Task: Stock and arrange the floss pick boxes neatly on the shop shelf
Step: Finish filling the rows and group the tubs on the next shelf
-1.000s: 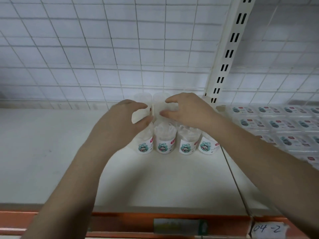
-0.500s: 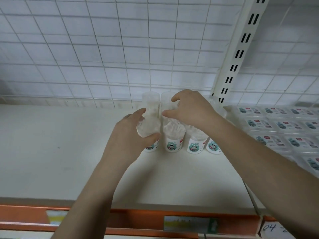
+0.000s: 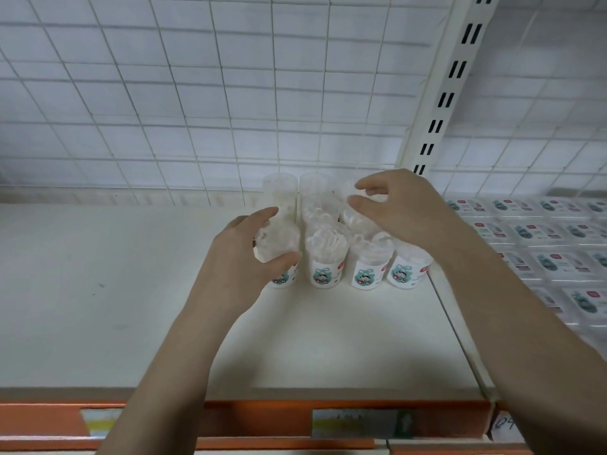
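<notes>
Clear round floss pick boxes with cartoon labels stand in rows near the right end of the white shelf point(image 3: 98, 290). My left hand point(image 3: 236, 267) is wrapped around the front-left box point(image 3: 279, 241), thumb in front and fingers behind. Beside it in the front row stand three more boxes point(image 3: 325, 264), each upright and touching the one beside it. Taller-looking boxes point(image 3: 281, 188) fill the rows behind. My right hand point(image 3: 404, 211) reaches over the right side of the group, thumb and forefinger pinching the top of a back-right box point(image 3: 358, 218).
A wire grid panel point(image 3: 164, 93) backs the shelf. A slotted white upright point(image 3: 450, 87) divides it from the neighbouring shelf, which holds several flat labelled packs point(image 3: 558, 264). An orange price rail point(image 3: 262, 418) with a label point(image 3: 358, 421) runs along the front edge.
My left hand came forward from the second row and closed on the front-left box. My right hand shifted right, from the middle boxes to the back-right one.
</notes>
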Available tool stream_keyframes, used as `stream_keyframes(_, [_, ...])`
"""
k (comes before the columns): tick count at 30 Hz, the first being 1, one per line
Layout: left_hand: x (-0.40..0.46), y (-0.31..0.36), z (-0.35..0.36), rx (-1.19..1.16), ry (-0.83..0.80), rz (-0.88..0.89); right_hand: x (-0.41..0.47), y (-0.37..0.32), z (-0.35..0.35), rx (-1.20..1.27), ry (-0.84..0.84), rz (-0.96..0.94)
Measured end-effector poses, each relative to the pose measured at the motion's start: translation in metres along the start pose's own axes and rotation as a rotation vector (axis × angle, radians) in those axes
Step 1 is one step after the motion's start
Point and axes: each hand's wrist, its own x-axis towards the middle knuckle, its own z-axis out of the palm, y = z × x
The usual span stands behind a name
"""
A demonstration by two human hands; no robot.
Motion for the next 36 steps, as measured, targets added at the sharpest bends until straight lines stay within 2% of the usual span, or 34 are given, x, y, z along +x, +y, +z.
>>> stream_keyframes(7, [0.002, 0.0, 0.005, 0.001, 0.027, 0.006, -0.041, 0.014, -0.006, 0.047, -0.073, 0.008])
stream_keyframes(15, [-0.002, 0.002, 0.007, 0.019, 0.035, 0.016, -0.049, 0.016, 0.0, -0.127, -0.006, -0.009])
stream_keyframes(18, [-0.006, 0.008, 0.007, 0.148, 0.112, 0.071, -0.05, 0.015, 0.002, -0.116, 0.013, 0.002])
stream_keyframes(20, [-0.008, 0.018, 0.01, 0.248, 0.167, 0.18, -0.051, 0.015, 0.004, -0.113, 0.029, 0.001])
stream_keyframes(23, [-0.003, 0.027, 0.024, 0.476, 0.102, 0.362, -0.052, 0.015, 0.004, -0.121, 0.038, 0.001])
stream_keyframes(25, [0.002, 0.031, 0.029, 0.537, 0.034, 0.38, -0.053, 0.015, 0.003, -0.135, 0.041, -0.015])
stream_keyframes(31, [0.012, 0.029, 0.024, 0.328, -0.145, 0.297, -0.057, 0.019, 0.003, -0.09, 0.011, -0.053])
stream_keyframes(36, [0.012, 0.026, 0.023, 0.308, -0.149, 0.293, -0.065, 0.032, -0.016, 0.011, 0.095, -0.041])
